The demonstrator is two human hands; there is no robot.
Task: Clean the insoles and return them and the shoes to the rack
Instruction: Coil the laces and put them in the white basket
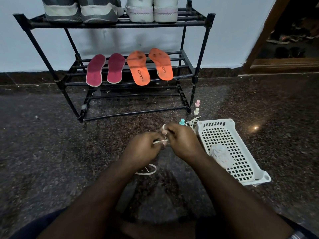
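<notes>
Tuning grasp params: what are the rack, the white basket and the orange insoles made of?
Rack: black tubes, likely painted metal or plastic, matte.
Basket: white moulded plastic, perforated grid.
Orange insoles: probably fabric-faced foam, matte, dark scuffs.
</notes>
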